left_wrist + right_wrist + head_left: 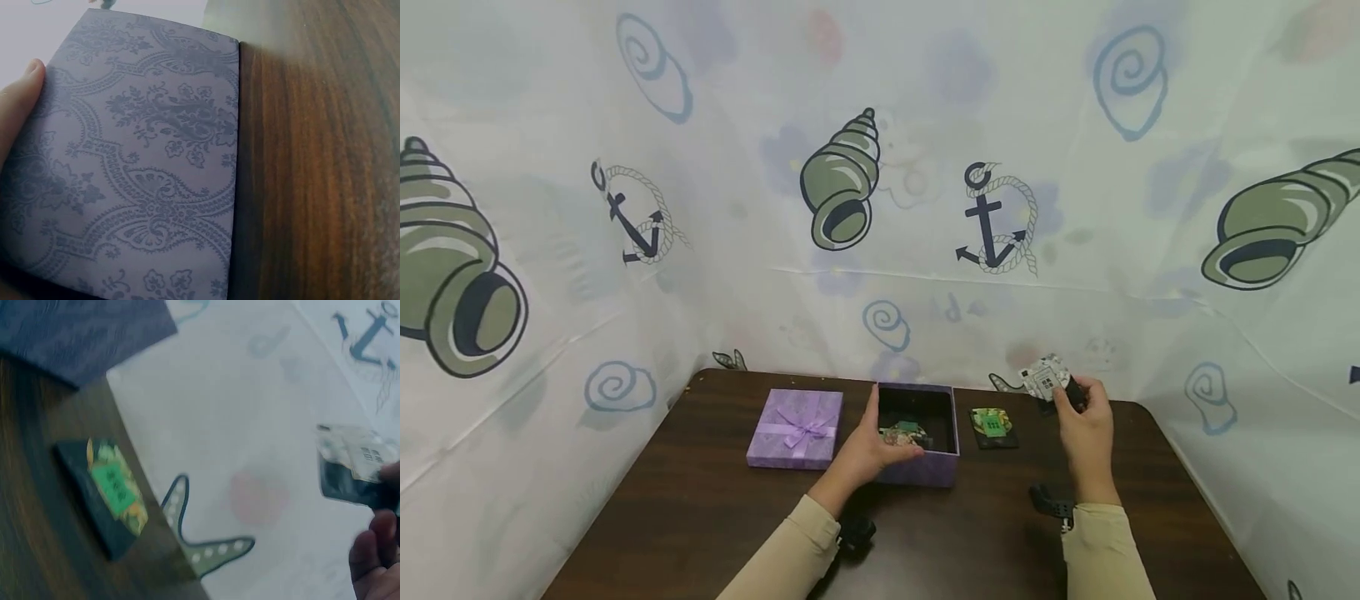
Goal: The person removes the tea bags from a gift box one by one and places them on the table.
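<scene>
At the open purple box (pixel 917 472), my left hand (pixel 867 454) rests on the near left corner, its index finger straight along the left side and the thumb lying along the front rim. The box's patterned wall (pixel 147 144) fills much of the left wrist view. Inside the dark box lies a small packet (pixel 904 432) with a green label, partly hidden by that hand. My right hand (pixel 1086 425) is raised above the back right of the table and pinches a small white-and-black packet (pixel 1042 379) between thumb and fingers.
A purple lid (pixel 790 429) with a ribbon bow lies left of the box. Right of the box, another packet with a green label (pixel 994 427) lies flat on the dark wooden table (pixel 700 517). A printed curtain (pixel 925 275) stands close behind the table's far edge.
</scene>
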The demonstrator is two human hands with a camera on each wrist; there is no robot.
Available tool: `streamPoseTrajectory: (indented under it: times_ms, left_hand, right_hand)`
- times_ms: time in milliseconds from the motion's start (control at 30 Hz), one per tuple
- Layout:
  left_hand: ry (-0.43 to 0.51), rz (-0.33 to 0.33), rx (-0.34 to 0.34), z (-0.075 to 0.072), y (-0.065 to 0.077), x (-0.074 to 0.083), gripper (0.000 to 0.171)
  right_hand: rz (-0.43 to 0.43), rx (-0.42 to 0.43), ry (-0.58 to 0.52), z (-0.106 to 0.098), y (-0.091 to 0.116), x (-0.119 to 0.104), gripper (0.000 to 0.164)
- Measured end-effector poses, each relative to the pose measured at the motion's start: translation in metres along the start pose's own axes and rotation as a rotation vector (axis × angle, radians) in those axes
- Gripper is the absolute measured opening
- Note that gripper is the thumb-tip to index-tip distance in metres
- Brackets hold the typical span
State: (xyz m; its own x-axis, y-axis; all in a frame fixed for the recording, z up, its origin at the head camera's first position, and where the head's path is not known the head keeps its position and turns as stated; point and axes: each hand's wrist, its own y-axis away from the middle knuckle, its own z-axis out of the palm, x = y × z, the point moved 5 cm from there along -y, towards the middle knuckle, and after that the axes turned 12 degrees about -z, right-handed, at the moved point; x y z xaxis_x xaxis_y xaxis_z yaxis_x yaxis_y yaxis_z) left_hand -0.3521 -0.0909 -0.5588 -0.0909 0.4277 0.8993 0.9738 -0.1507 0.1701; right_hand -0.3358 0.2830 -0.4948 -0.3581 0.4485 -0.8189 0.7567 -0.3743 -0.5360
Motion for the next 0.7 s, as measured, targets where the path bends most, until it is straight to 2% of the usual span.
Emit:
streamPoseTrajectory:
  times_ms: [133, 233, 367, 433, 600, 700]
  left_hand:
    - [0.001, 0.001, 0.005, -0.001, -0.001, 0.000, 0.146]
    - [0.010, -0.003, 0.002, 0.000, -0.001, -0.001, 0.146]
    - [0.017, -0.001, 0.001, 0.000, -0.001, -0.002, 0.146]
    - [0.012, 0.000, 0.004, 0.000, -0.001, -0.002, 0.146]
    - [0.014, 0.001, 0.004, -0.001, -0.001, -0.002, 0.147]
    - [0.020, 0.000, 0.000, 0.000, -0.001, -0.002, 0.148]
  right_hand:
    - [-0.018, 0.004, 0.178, -0.005, -0.002, 0.015, 0.038]
    - [0.001, -0.008, 0.262, -0.009, 0.000, 0.029, 0.040]
    - [0.084, -0.049, 0.278, -0.012, 0.004, 0.047, 0.046]
    - [0.115, -0.073, 0.279, -0.012, 0.007, 0.054, 0.040]
    - [0.119, -0.138, 0.351, -0.014, 0.011, 0.069, 0.019]
    - [0.156, -0.207, 0.402, -0.014, 0.014, 0.078, 0.022]
